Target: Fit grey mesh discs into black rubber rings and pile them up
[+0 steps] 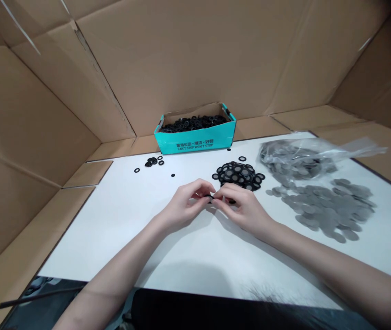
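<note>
Between my fingertips, just above the white tabletop, is a small black rubber ring [209, 198], partly covered by the fingers. My left hand [189, 204] pinches its left side, and my right hand [239, 204] pinches its right side. Right behind my right hand lies a heap of black rings [234, 173], many with grey mesh discs set in them. To the right, loose grey mesh discs [329, 208] are spread in an overlapping pile. Whether the held ring has a disc in it I cannot tell.
A turquoise box [195, 141] full of black rings stands at the back. A clear plastic bag [294, 158] of grey discs lies behind the loose discs. Several stray rings [151, 162] lie at the back left of the white tabletop [112, 229]. Cardboard walls [195, 55] enclose it.
</note>
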`<state>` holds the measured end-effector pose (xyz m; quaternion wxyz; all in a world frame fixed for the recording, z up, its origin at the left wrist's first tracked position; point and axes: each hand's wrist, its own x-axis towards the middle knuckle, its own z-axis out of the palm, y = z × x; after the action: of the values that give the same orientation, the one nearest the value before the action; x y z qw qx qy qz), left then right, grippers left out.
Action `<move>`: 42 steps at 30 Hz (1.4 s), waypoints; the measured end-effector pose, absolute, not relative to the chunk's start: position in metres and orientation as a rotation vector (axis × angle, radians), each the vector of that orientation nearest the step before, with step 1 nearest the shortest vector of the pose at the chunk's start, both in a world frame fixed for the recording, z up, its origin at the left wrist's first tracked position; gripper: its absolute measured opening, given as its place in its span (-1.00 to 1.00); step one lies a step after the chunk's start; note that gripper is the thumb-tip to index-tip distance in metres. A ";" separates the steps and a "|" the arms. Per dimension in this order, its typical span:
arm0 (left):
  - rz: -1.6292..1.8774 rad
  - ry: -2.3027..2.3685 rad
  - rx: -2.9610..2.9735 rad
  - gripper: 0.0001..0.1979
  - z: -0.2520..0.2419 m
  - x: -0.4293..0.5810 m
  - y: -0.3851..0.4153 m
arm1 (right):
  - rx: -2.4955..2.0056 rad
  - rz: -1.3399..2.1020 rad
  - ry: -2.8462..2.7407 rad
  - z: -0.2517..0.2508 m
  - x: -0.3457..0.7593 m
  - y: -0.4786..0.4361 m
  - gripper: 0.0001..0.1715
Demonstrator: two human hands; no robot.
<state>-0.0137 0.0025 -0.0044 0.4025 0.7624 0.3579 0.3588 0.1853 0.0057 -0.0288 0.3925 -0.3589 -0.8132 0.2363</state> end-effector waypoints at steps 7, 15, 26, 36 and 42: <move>0.913 0.890 1.939 -0.91 -0.004 -0.011 0.002 | -0.891 0.579 -2.067 -0.030 0.185 0.007 -0.82; 0.846 0.932 2.035 -0.91 -0.008 -0.014 0.002 | -0.854 0.642 -2.052 -0.029 0.185 0.007 -0.77; 0.803 0.936 2.150 -0.83 -0.003 -0.013 0.003 | -0.847 0.595 -2.061 -0.031 0.185 0.008 -0.75; 0.880 0.924 2.012 -0.90 -0.004 -0.013 0.001 | -0.873 0.560 -2.106 -0.031 0.187 0.008 -0.85; 0.838 0.954 1.976 -0.94 -0.005 -0.010 0.000 | -0.871 0.599 -2.113 -0.032 0.187 0.010 -0.80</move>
<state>-0.0105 0.0000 -0.0050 0.3861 0.7760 0.3747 0.3291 0.1867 0.0099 -0.0320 0.3795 -0.3412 -0.8273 0.2347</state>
